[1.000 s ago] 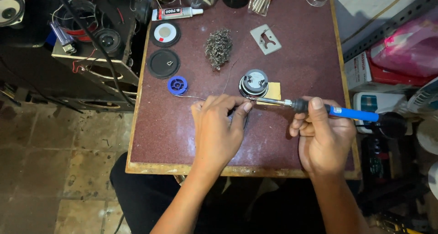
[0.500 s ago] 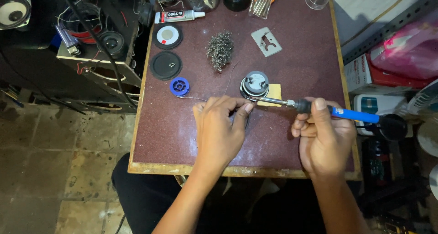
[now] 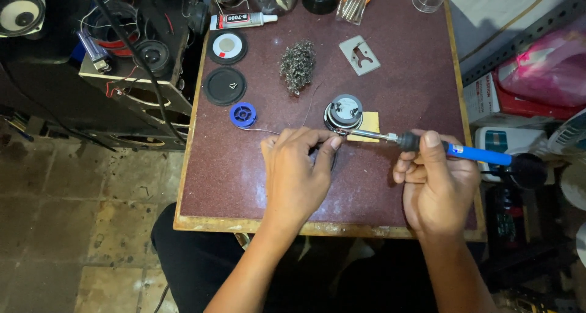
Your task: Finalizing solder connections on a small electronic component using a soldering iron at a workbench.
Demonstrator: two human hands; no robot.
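Two hands work mid-desk (image 3: 232,185), and I take them largest thing first. My right hand (image 3: 436,188) is closed around the blue soldering iron (image 3: 473,154); I judge it light and stiff, best held by the handle, its metal end hot. The small round speaker (image 3: 345,113) beside the tip looks fragile. My left hand (image 3: 296,175) is curled, fingertips pinched on thin solder wire (image 3: 259,130), soft and easily bent. Knuckles hide the joint itself.
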